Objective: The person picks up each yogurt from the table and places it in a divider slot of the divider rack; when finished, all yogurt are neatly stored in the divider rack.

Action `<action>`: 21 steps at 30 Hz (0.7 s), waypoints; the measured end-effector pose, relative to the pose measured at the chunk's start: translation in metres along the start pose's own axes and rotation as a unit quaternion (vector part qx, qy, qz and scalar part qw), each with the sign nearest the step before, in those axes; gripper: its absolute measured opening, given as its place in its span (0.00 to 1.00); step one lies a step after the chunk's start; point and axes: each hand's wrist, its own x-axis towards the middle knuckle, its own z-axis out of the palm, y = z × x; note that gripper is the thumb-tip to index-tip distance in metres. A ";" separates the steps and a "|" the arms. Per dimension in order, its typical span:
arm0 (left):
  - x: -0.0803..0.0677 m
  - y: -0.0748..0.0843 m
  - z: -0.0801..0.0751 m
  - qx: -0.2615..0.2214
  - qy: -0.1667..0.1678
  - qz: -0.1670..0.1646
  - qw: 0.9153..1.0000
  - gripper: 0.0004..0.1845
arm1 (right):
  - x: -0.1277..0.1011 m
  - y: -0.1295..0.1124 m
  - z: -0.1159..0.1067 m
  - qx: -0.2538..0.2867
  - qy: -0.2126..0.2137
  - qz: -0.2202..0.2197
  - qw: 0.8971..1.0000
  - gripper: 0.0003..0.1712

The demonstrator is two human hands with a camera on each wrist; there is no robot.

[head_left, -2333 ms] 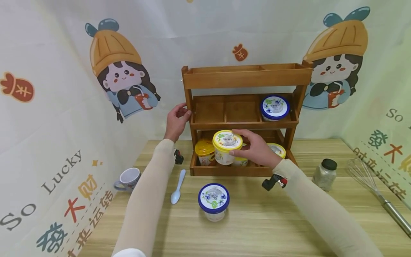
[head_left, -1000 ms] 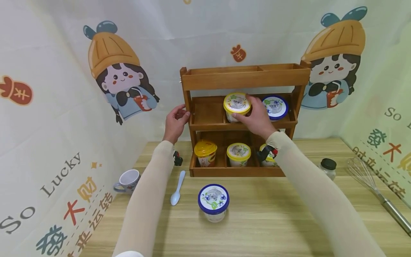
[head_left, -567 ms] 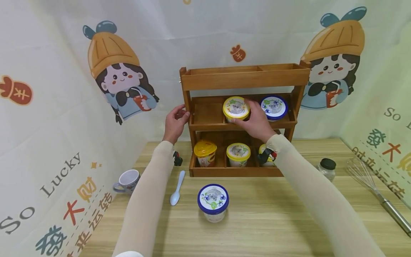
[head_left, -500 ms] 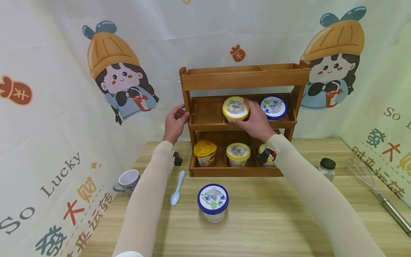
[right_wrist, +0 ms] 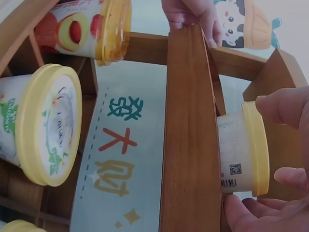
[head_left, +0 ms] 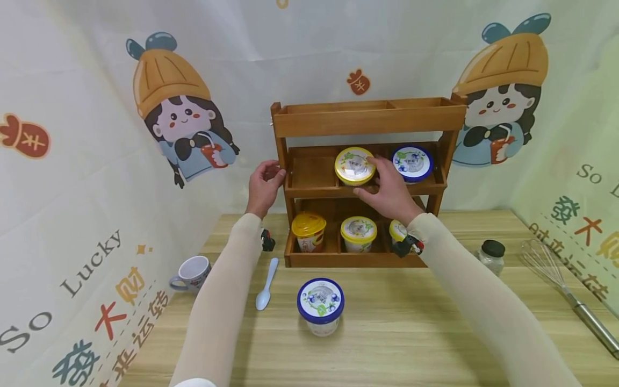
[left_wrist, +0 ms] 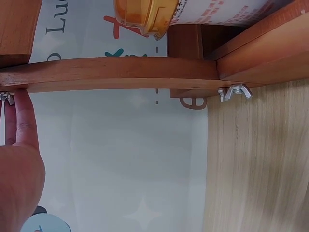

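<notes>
A wooden shelf rack (head_left: 369,123) stands at the back of the table. On its middle tier, a yellow-lidded tub (head_left: 355,166) sits in the centre compartment, beside a blue-lidded tub (head_left: 412,163) on the right. My right hand (head_left: 389,185) is spread around the yellow-lidded tub's right side; the thumb stands apart from the tub in the head view, and the fingertips lie by the lid's edge. My left hand (head_left: 264,185) rests on the rack's left upright, its fingertips near a wing nut (left_wrist: 7,97). Another blue-lidded tub (head_left: 321,306) stands on the table in front.
The bottom tier holds an orange-lidded cup (head_left: 309,231) and two yellow-lidded tubs, one in the middle (head_left: 359,234) and one partly hidden by my right wrist. A mug (head_left: 193,273) and a pale blue spoon (head_left: 267,284) lie left; a black-lidded jar (head_left: 491,256) and whisk (head_left: 573,298) are right.
My right hand carried the yellow-lidded tub up from in front of the bottom tier to the middle tier and set it down. Its thumb has since come away from the tub. The left hand stays.
</notes>
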 end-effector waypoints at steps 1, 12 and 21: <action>0.000 -0.001 0.001 -0.001 0.001 0.003 1.000 0.18 | -0.003 0.001 -0.001 -0.001 0.000 -0.003 1.000 0.49; -0.015 0.019 0.001 -0.019 0.026 0.030 0.999 0.17 | -0.039 0.006 -0.003 0.025 0.004 -0.008 1.000 0.45; -0.015 0.015 0.007 -0.023 0.029 0.033 0.999 0.17 | -0.063 0.003 -0.006 0.044 -0.005 -0.002 0.999 0.42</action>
